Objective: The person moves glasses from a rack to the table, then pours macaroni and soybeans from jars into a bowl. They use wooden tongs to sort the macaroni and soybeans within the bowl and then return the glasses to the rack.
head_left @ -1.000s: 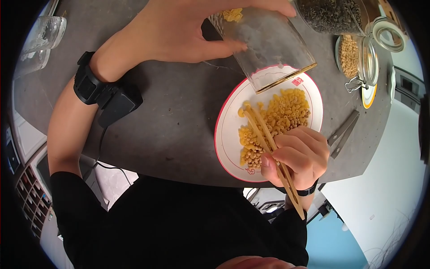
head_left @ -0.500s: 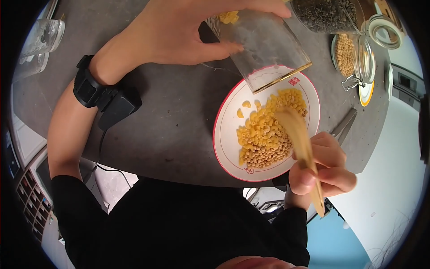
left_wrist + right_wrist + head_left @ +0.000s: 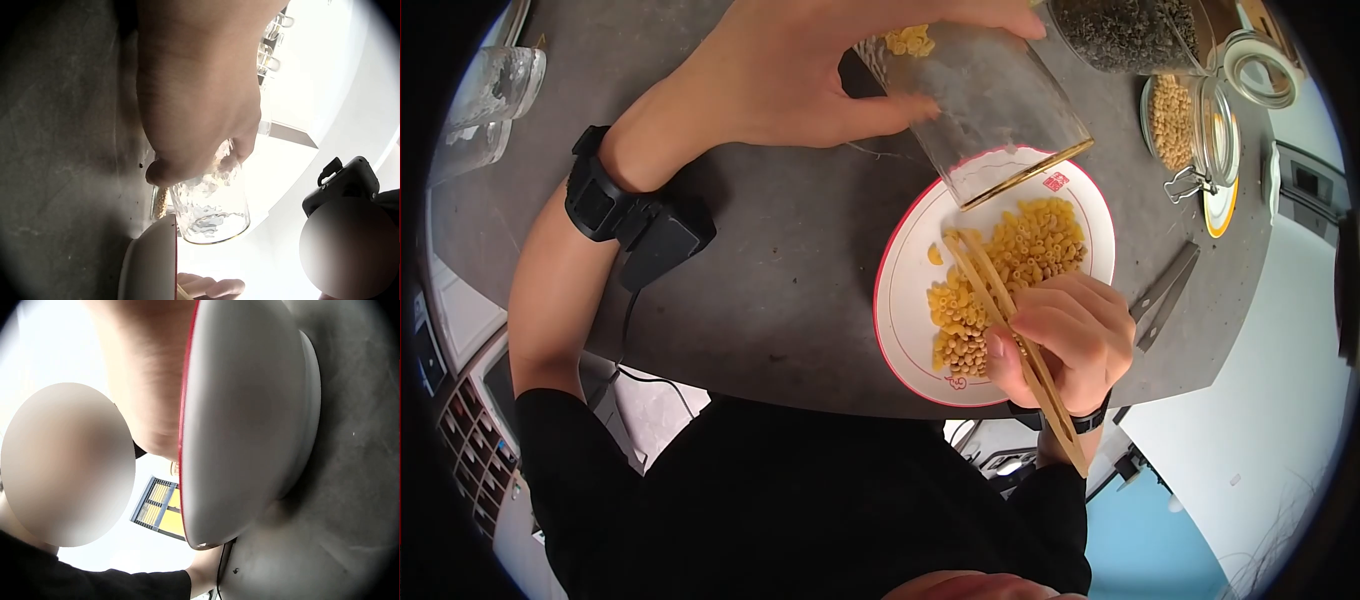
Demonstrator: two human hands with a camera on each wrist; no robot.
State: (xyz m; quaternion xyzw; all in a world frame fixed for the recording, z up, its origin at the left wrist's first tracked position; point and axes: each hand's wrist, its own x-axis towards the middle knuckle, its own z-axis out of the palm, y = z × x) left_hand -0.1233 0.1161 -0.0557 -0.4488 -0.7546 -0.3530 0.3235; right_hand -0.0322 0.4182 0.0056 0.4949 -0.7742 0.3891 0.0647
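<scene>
Key relation, I'd judge: tong tips vs. the loose macaroni pc. Your R hand [image 3: 1072, 345] has the wooden tongs [image 3: 1000, 292] pinched betw. thumb & curled fingers, tips close together. Long axis runs from behind that hand, near side, fwd & left over the bowl [image 3: 900, 320]. The loose macaroni pc. [image 3: 935, 255] sits just left of the tips & a bit nearer you, so fwd-left of the R hand, which is prob. the better placed of the two. The macaroni heap [image 3: 1040, 235] is ahead of the R hand; pale dried beans [image 3: 965, 358] show just left of it.

Your L hand [image 3: 790, 75] grips the glass tumbler [image 3: 1000, 110], thumb one side, fingers spread wide round the other. Tumbler's tipped over, long axis going right & toward you from the L hand, mouth over the bowl's far edge, i.e. ahead of the R hand. A few yellow pcs. [image 3: 910, 40] lie toward its base.

Can't tell: whether the tips hold a pc., or the tumbler's lip touches the bowl. Tumbler's base is partly lost behind the L hand & the head view's top edge. R wrist cam gets mostly bowl's outer wall, no tongs. Food under the R hand's hidden.
</scene>
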